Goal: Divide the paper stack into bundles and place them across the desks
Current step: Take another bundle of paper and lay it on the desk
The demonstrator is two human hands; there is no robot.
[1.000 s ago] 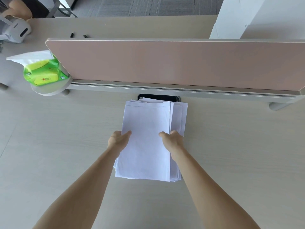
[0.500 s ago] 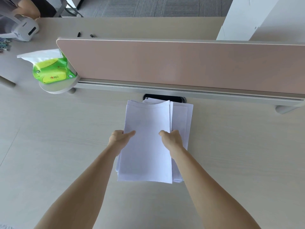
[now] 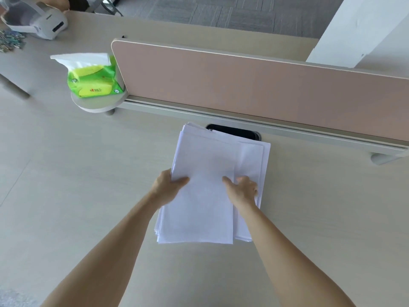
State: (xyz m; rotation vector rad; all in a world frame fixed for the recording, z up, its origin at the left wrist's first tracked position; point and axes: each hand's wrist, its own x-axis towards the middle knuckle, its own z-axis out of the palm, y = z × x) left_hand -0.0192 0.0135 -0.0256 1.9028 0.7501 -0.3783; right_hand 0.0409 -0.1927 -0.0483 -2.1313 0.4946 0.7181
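A stack of white paper lies on the pale wooden desk in front of the divider. On top of it sits a bundle of sheets, shifted left of the rest. My left hand grips the bundle's left edge, thumb on top and fingers underneath. My right hand holds its right edge, fingers tucked between the bundle and the sheets below. The bundle's far end looks slightly raised.
A tan divider panel runs across the desk behind the paper, with a black cable slot at its base. A green tissue pack sits on a round shelf at the divider's left end. A white device stands on the far-left desk.
The view has swung to the right and tilted. The top bundle has slid further left off the stack, with both hands still on its edges.
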